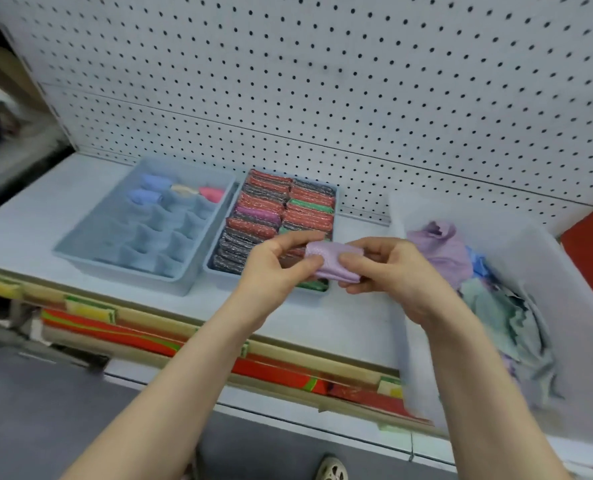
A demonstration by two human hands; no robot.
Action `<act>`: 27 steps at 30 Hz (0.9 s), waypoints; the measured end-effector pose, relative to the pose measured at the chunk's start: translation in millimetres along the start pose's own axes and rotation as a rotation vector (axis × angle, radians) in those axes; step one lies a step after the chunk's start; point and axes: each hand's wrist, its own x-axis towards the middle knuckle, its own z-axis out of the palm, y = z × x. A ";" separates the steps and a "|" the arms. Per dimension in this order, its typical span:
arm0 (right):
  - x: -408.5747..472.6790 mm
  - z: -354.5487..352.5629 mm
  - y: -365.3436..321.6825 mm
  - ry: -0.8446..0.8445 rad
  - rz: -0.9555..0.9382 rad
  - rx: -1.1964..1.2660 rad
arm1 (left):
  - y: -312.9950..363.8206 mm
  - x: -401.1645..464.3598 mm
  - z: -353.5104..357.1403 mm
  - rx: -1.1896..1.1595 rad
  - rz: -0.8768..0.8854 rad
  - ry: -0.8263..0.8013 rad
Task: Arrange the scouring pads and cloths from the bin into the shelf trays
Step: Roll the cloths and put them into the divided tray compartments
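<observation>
A big white pegboard wall with rows of little dark holes stands at the back. Below it is a white shelf. Under the shelf's front edge you can see red, green and yellow packs, but they are too blurry to tell what they are.

On the right side of the shelf sits a see-through bin. Loose cloths lie piled in it, purple at the back, then blue and pale green ones nearer the front.

On the left sits a blue-grey tray with little boxes. Two rolled blue cloths, a pale cloth and a pink cloth sit in the boxes at the far end. The other boxes hold nothing.

Just beside it, touching or nearly so, is a second tray. It is packed with sparkly scouring pads in red, dark grey, green and pink, standing in two rows.

Both hands are held up in front of that second tray. Between them is a small purple cloth, folded or rolled into a short bundle. The left hand pinches its left end with thumb and curled fingers. The right hand pinches its right end the same way. The cloth is up in the air, over the near end of the pad tray, not touching it.

A shoe tip shows at the bottom on the grey floor.
</observation>
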 end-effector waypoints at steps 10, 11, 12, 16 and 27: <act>86.2 173.7 -21.4 -0.073 0.061 -0.214 | 4.9 19.9 -211.2 0.305 0.008 -0.031; 96.7 184.7 -22.5 -0.028 0.051 -0.236 | 5.3 24.6 -226.3 0.323 0.020 -0.012; 107.2 193.8 -23.8 0.022 0.033 -0.275 | 4.6 31.2 -240.7 0.348 0.023 0.016; 151.0 219.7 -34.3 0.156 -0.115 -0.351 | -1.9 66.0 -297.7 0.593 0.104 0.147; 272.1 280.6 -6.1 0.129 -0.138 -0.811 | -42.7 158.8 -346.0 1.221 0.338 -0.034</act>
